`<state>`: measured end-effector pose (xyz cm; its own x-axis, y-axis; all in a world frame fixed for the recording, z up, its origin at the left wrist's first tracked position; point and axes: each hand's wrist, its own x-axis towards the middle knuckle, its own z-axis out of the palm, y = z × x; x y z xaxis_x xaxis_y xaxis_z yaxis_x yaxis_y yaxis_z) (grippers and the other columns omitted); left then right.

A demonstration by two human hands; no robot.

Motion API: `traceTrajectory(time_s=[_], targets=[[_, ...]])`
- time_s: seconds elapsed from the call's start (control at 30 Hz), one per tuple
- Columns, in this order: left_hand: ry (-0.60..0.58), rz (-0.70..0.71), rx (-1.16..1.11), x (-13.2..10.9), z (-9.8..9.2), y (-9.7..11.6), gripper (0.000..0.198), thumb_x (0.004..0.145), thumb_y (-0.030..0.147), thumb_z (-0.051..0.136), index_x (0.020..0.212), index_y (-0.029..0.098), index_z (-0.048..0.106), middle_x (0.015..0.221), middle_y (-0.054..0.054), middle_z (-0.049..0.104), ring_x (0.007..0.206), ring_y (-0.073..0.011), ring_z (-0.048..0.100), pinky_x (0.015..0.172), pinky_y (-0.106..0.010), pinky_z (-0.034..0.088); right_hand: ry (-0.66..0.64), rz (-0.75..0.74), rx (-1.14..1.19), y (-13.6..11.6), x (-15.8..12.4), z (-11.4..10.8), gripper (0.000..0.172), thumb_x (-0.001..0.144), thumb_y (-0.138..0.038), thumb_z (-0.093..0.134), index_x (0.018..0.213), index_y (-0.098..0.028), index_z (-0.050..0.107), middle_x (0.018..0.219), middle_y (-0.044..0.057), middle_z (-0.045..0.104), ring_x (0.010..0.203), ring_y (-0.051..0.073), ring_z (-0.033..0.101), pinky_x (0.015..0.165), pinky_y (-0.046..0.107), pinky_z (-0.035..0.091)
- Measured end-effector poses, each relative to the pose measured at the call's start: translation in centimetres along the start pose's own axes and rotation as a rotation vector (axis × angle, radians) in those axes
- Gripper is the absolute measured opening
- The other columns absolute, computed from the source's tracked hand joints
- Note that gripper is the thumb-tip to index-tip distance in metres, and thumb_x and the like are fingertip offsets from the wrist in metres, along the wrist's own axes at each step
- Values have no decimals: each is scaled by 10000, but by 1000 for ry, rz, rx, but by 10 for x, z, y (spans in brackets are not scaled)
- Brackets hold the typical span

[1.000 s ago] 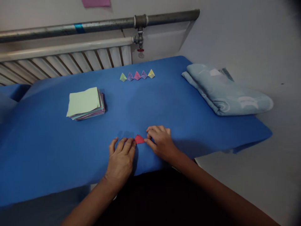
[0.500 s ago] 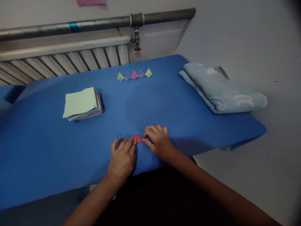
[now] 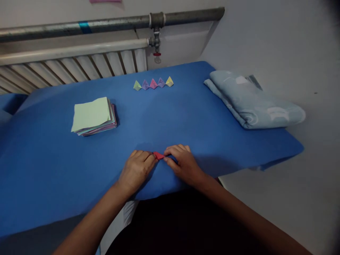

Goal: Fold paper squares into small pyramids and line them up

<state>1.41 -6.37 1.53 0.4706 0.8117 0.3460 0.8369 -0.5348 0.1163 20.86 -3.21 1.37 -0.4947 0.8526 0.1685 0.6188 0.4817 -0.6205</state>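
A small folded red paper piece [image 3: 158, 155] lies near the front edge of the blue cloth-covered table [image 3: 186, 117]. My left hand [image 3: 136, 170] has its fingers curled and pinched on the piece's left side. My right hand [image 3: 182, 162] pinches its right side with thumb and fingers. Most of the red piece is hidden between the fingertips. Farther back stands a row of several small folded paper shapes [image 3: 153, 84], green, purple, pink and yellow.
A stack of pastel paper squares [image 3: 92, 116] lies at the left of the table. A folded light-blue cloth [image 3: 252, 102] rests at the right edge. Behind the table run a radiator [image 3: 66, 69] and a metal pipe [image 3: 111, 24] with a valve.
My left hand has gone from lying flat beside the red piece to curling its fingers onto it. The right hand stays pinched on it. The view shifted slightly.
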Motion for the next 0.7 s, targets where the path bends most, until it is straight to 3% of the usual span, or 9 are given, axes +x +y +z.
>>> traceTrajectory(time_s=[0.4, 0.7], targets=[[-44, -71, -87, 3, -1, -5, 247, 960, 297, 466, 894, 177, 672, 804, -39, 693, 746, -167, 625, 701, -322, 445, 44, 78, 43, -7, 10, 9, 73, 892, -277, 599, 928, -222, 629, 860, 8, 702, 832, 171, 613, 810, 324, 351], [-44, -143, -129, 4, -2, -3, 218, 958, 291, 466, 938, 182, 654, 812, -37, 703, 745, -174, 640, 716, -324, 452, 50, 79, 54, -11, 14, 12, 84, 861, -201, 581, 940, -213, 610, 865, 14, 697, 834, 180, 607, 808, 323, 334]])
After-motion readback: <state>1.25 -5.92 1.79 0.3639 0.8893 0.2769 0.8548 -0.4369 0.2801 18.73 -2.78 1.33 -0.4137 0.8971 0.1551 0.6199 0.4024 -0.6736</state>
